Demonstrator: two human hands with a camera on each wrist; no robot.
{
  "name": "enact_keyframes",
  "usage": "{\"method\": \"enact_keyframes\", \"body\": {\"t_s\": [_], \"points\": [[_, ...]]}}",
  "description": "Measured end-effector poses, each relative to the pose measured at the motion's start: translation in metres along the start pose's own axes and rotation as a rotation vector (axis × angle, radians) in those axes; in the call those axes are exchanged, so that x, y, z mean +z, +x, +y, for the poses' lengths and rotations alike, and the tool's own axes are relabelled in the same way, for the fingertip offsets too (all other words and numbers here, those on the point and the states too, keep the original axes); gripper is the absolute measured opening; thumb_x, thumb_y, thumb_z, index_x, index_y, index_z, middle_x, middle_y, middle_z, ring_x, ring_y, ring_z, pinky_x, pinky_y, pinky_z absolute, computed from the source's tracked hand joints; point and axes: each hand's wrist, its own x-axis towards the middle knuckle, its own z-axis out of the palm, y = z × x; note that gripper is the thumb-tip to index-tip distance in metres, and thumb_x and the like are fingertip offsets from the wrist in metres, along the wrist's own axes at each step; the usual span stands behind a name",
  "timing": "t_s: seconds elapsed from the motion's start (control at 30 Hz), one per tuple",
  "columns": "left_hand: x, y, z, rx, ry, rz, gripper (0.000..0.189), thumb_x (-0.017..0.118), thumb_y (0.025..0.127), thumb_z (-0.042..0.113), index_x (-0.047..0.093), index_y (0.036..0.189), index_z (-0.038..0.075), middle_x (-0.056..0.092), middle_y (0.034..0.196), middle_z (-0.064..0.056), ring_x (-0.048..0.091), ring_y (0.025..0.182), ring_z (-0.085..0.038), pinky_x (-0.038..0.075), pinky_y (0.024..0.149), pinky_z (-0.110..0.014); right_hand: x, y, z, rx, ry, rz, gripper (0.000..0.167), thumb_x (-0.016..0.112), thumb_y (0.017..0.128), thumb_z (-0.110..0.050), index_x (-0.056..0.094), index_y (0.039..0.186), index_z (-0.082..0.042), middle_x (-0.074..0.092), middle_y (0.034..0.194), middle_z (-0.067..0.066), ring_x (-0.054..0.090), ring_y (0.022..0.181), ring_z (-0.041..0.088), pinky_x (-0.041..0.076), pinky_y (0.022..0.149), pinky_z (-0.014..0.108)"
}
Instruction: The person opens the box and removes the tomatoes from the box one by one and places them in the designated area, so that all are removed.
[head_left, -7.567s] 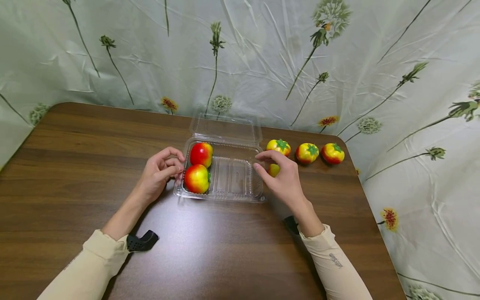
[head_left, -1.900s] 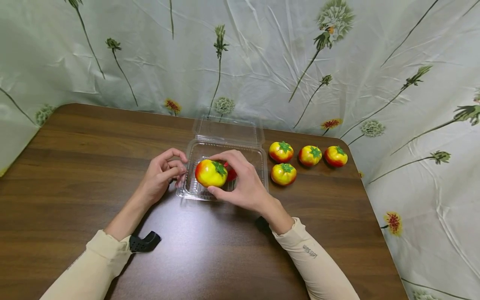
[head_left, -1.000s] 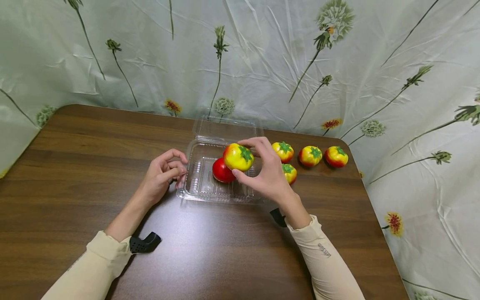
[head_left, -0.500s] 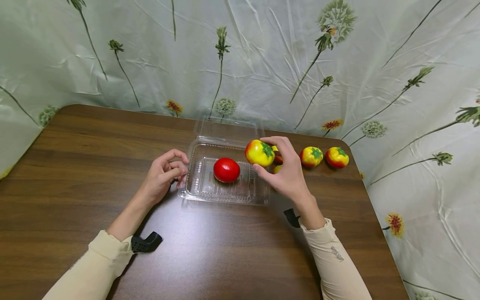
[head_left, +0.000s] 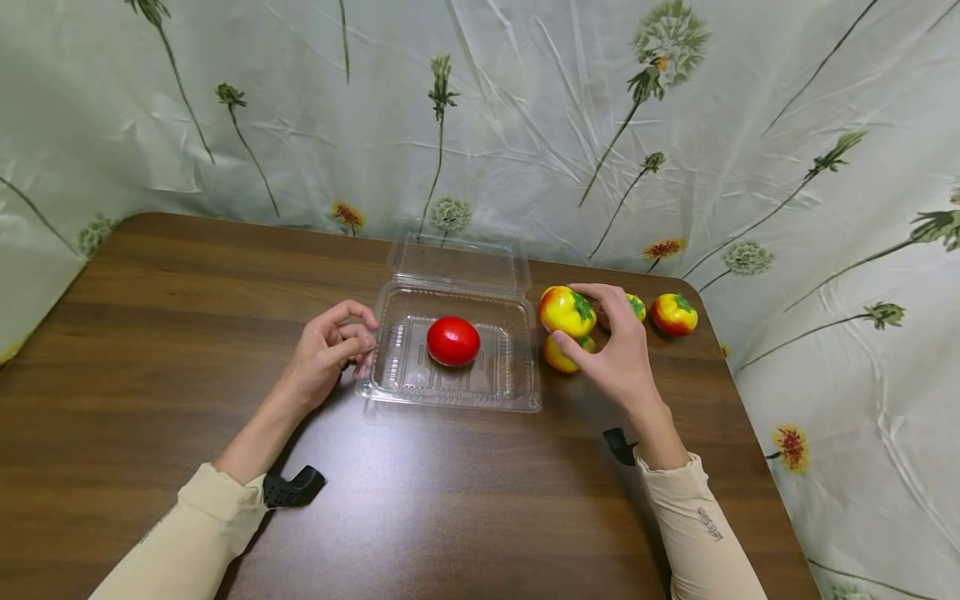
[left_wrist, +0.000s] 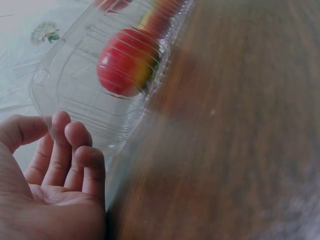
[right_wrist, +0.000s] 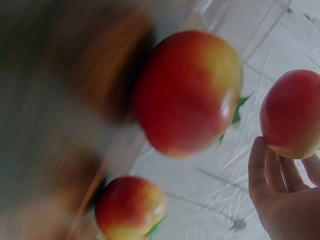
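My left hand pinches the left rim of a clear plastic clamshell container; the left wrist view shows the edge between thumb and fingertips. Inside, near the middle, lies one toy tomato, its red side up. My right hand grips another toy tomato, yellow and red with a green leafy top, by its right side. It is just right of the container, in front of and over the others there. In the right wrist view this held tomato sits at the fingertips.
More toy tomatoes stand right of the container: a near one below the held one, one partly behind my fingers, and one at the far right. The lid leans open toward the floral curtain behind the table.
My right hand has carried a toy tomato up out of the container and to the right. The red-side-up one stays inside. My left hand holds its place at the rim.
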Motion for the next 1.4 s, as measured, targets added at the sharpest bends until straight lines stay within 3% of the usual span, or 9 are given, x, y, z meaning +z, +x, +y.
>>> {"method": "enact_keyframes", "body": {"t_s": [0.13,0.3,0.5,0.83,0.93,1.17,1.4], "points": [[-0.001,-0.001,-0.001,0.011,-0.003,-0.001,0.02,0.049,0.095,-0.019,0.056,0.106,-0.004,0.065,0.068,-0.005,0.057,0.051,-0.014,0.046,0.043,-0.027,-0.009,-0.003,0.009,0.021,-0.031,0.025,0.061,0.087,0.083,-0.017,0.063,0.139,-0.017,0.064,0.135,0.003,0.055,0.122,0.02,0.045,0.101,0.025],[-0.001,-0.001,-0.001,0.014,-0.002,-0.002,0.019,0.049,0.095,-0.019,0.056,0.106,-0.005,0.066,0.068,-0.005,0.058,0.052,-0.013,0.046,0.043,-0.028,-0.02,-0.008,0.016,0.058,-0.064,0.058,0.061,0.086,0.084,-0.017,0.063,0.14,-0.016,0.063,0.135,0.004,0.055,0.121,0.018,0.044,0.096,0.017],[-0.002,-0.002,-0.002,0.012,0.001,0.0,0.019,0.049,0.096,-0.019,0.056,0.107,-0.005,0.066,0.069,-0.005,0.058,0.052,-0.013,0.046,0.043,-0.027,-0.028,-0.016,0.028,0.082,-0.099,0.073,0.06,0.087,0.084,-0.016,0.063,0.14,-0.015,0.064,0.133,0.007,0.054,0.113,0.016,0.044,0.091,0.017],[0.0,0.0,-0.002,0.001,0.0,-0.004,0.02,0.05,0.095,-0.019,0.056,0.107,-0.004,0.066,0.068,-0.004,0.059,0.053,-0.012,0.047,0.045,-0.026,-0.05,-0.025,0.041,0.131,-0.129,0.108,0.061,0.087,0.083,-0.01,0.063,0.139,-0.01,0.063,0.133,0.01,0.052,0.119,0.013,0.041,0.1,0.01],[0.0,0.0,-0.002,0.001,0.003,-0.002,0.02,0.049,0.095,-0.019,0.056,0.107,-0.004,0.066,0.068,-0.004,0.059,0.053,-0.012,0.047,0.044,-0.026,-0.055,-0.027,0.044,0.151,-0.135,0.112,0.062,0.087,0.083,-0.009,0.062,0.139,-0.009,0.061,0.132,0.011,0.051,0.118,0.012,0.041,0.098,0.008],[0.0,0.0,-0.001,0.004,-0.003,0.001,0.021,0.048,0.095,-0.02,0.056,0.107,-0.004,0.066,0.069,-0.005,0.059,0.054,-0.012,0.047,0.045,-0.025,-0.058,-0.03,0.049,0.161,-0.18,0.047,0.061,0.085,0.081,-0.011,0.063,0.137,-0.009,0.058,0.132,0.016,0.05,0.117,0.025,0.038,0.094,0.02],[0.001,0.0,0.0,-0.005,-0.001,0.001,0.019,0.049,0.095,-0.019,0.055,0.107,-0.005,0.066,0.069,-0.005,0.059,0.054,-0.012,0.047,0.045,-0.025,-0.058,-0.031,0.054,0.187,-0.226,-0.04,0.056,0.082,0.078,-0.01,0.064,0.132,-0.005,0.056,0.123,0.02,0.052,0.11,0.033,0.04,0.093,0.044]]}}
